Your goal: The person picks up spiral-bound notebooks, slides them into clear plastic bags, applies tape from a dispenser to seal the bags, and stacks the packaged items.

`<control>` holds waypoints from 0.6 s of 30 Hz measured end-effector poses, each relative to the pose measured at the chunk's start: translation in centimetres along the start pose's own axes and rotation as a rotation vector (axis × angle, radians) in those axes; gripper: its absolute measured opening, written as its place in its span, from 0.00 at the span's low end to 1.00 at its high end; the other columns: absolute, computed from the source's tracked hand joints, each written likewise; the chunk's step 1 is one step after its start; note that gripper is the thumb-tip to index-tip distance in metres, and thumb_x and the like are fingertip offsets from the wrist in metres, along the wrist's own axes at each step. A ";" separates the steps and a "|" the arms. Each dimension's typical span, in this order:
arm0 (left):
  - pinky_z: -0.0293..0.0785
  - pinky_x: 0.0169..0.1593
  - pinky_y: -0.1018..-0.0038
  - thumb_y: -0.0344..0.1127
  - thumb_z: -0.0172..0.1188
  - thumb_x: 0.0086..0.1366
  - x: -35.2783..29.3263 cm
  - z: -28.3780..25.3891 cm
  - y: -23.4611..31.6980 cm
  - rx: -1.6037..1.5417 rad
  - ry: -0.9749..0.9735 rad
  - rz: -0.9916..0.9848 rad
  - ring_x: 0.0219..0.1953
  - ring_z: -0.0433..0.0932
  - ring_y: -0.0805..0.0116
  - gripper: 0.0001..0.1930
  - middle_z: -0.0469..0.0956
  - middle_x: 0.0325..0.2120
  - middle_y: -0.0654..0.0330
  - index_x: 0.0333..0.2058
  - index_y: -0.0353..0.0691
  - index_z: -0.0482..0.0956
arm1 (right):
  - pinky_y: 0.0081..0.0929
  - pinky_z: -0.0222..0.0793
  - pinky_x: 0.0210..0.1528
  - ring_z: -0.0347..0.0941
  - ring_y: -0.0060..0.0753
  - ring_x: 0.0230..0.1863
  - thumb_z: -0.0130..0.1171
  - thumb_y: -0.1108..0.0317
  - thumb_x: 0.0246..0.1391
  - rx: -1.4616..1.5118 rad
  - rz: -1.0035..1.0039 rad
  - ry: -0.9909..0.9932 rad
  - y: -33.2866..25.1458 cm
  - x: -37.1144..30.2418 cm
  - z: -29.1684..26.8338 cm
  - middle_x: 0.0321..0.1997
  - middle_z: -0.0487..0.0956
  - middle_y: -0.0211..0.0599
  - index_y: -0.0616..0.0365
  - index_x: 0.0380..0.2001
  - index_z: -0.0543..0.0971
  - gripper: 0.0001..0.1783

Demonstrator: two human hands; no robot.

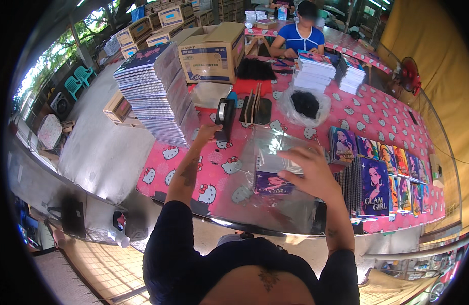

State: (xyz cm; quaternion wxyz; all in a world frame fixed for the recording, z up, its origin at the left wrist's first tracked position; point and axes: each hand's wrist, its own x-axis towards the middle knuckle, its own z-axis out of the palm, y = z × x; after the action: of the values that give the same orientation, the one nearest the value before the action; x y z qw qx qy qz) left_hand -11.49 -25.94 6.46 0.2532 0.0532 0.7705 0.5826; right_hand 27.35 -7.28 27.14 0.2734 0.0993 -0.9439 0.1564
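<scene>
My left hand has its fingers closed against the near side of a black tape dispenser; whatever is between the fingertips is too small to make out. My right hand is spread open over a notebook with a purple cover, its thumb and fingers resting on the clear plastic bag around it. The bag's loose plastic stretches beyond the notebook's far edge. Right of that hand stand spiral notebooks with illustrated covers, grouped in rows.
A tall stack of wrapped notebooks rises at the left table edge, before a cardboard box. A plastic bag of black material lies mid-table. Across the table a person in blue sits behind notebook stacks. A red fan stands right.
</scene>
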 end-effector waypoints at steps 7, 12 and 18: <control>0.69 0.26 0.76 0.31 0.62 0.61 -1.4 4.9 -4.9 -0.861 -0.006 0.046 0.25 0.78 0.72 0.05 0.81 0.25 0.63 0.33 0.38 0.85 | 0.40 0.60 0.51 0.73 0.36 0.44 0.68 0.54 0.49 -0.108 0.172 -0.074 -0.9 2.7 3.2 0.43 0.76 0.33 0.53 0.51 0.79 0.26; 0.79 0.36 0.70 0.31 0.58 0.63 -2.0 -1.0 -3.0 0.769 0.354 0.407 0.31 0.82 0.68 0.08 0.84 0.33 0.62 0.38 0.39 0.85 | 0.40 0.59 0.52 0.71 0.38 0.48 0.69 0.53 0.47 -0.120 0.083 0.006 -1.9 4.2 4.7 0.43 0.77 0.32 0.53 0.47 0.81 0.25; 0.73 0.39 0.78 0.32 0.60 0.66 -14.8 3.0 6.6 -0.232 -0.581 0.667 0.32 0.76 0.79 0.11 0.79 0.31 0.67 0.46 0.36 0.83 | 0.40 0.58 0.52 0.72 0.39 0.48 0.68 0.51 0.46 -0.168 0.153 -0.023 -1.9 4.1 5.0 0.41 0.79 0.31 0.52 0.44 0.83 0.24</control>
State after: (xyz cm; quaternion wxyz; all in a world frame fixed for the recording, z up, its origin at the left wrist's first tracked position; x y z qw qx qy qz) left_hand 1.31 -26.83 16.81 0.2616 0.4310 0.5380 0.6756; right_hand 22.04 -11.23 25.82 0.2570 0.0058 -0.9616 0.0961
